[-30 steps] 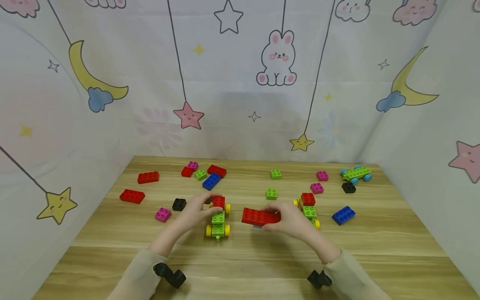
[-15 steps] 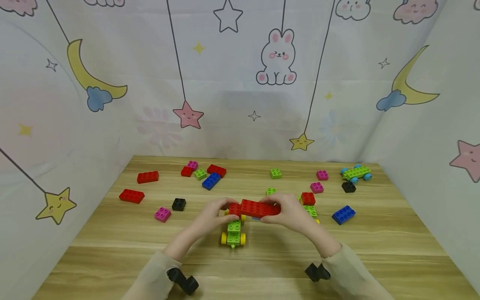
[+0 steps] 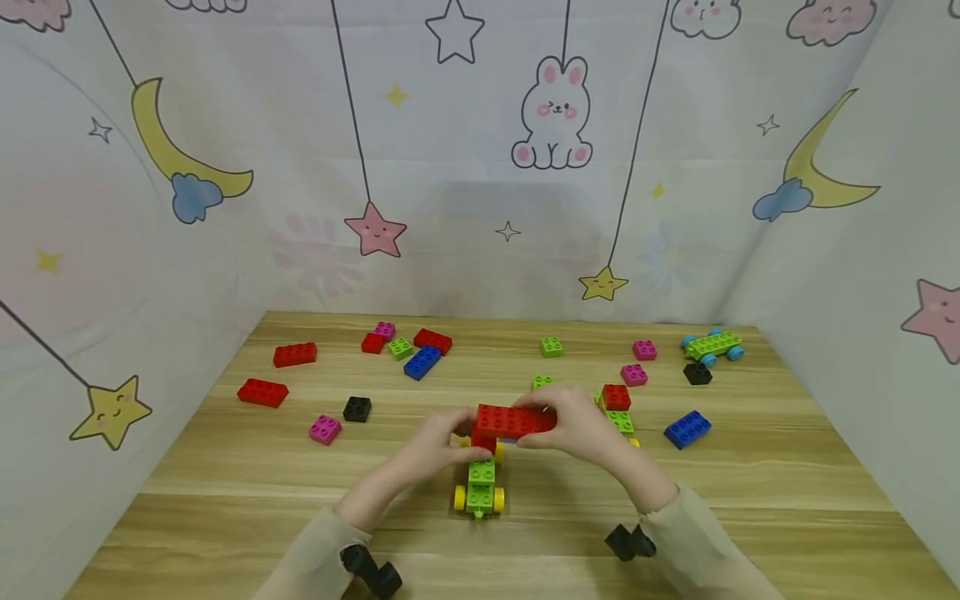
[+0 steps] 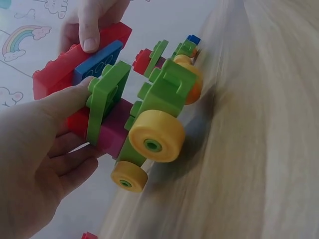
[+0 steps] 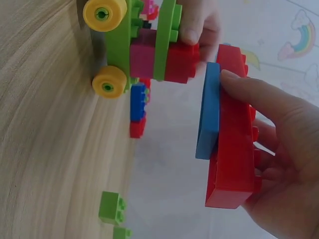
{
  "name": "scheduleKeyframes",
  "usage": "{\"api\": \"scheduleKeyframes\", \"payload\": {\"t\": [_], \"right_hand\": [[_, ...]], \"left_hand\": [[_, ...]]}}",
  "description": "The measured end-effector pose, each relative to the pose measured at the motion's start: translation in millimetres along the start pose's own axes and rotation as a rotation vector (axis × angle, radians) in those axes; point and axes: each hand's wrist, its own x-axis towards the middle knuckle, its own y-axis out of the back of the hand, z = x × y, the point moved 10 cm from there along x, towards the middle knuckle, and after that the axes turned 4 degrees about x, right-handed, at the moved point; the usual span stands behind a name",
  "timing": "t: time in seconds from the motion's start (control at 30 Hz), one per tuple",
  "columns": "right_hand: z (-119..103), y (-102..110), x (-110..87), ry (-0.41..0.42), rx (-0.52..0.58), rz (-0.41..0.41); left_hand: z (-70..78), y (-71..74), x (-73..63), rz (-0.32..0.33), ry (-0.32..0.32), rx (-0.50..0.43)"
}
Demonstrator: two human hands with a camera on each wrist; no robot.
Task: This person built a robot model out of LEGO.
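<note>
Within the pinch of the left hand (image 3: pixel 435 442), a green toy car (image 3: pixel 481 475) with yellow wheels (image 4: pixel 162 134) was held by its upper blocks. Just above that grip, a long red brick (image 3: pixel 504 421) was clasped by the right hand (image 3: pixel 570 425), a blue piece (image 5: pixel 208 112) fixed to its underside. A gap was left between the blue piece and the car's red block (image 5: pixel 179 62). Beyond the right grip, a second car (image 3: pixel 619 422) was partly hidden.

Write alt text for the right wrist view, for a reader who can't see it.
The right hand holds a long red brick with a blue piece on its underside, close to but apart from a toy car with yellow wheels. The left hand holds the car's top red brick. Loose bricks lie on the wooden table.
</note>
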Motion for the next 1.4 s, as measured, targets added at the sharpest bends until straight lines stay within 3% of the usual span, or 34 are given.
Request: {"api": "scheduleKeyframes", "payload": {"t": [0.57, 1.4], "right_hand": [[1.8, -10.7, -7.0, 0.019, -0.017, -0.094], [3.5, -14.2, -9.2, 0.008, -0.026, -0.11]], "left_hand": [[3.1, -12.1, -2.4, -0.058, 0.006, -0.016], [3.1, -13.4, -2.8, -0.055, 0.013, -0.001]]}}
